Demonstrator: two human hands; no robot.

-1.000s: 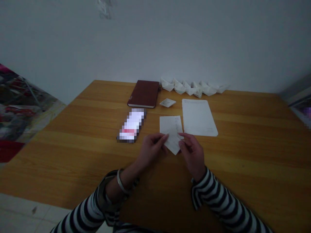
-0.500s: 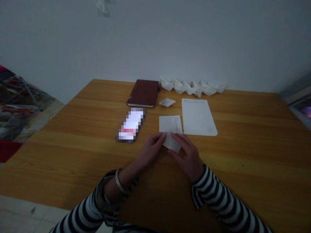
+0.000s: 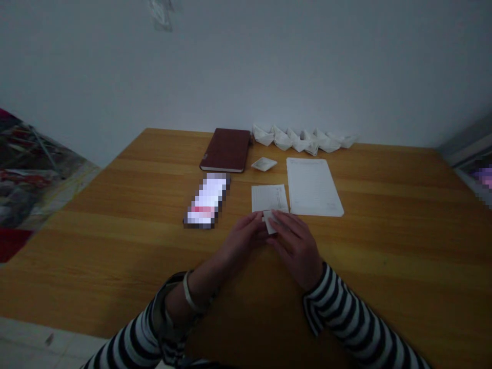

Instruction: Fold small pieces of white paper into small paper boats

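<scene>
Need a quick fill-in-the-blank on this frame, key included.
1. Left hand and right hand hold folded ____.
2. The bracelet is on the ____ wrist.
3. The large sheet lies to the ____ of the phone.
4. The row of boats stands between the large sheet and the ____.

Key: paper; left; right; wall

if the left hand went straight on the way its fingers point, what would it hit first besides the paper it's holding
Probably the fingers of the right hand, which lie against the small folded paper in the left hand; the exact depth is unclear.
</scene>
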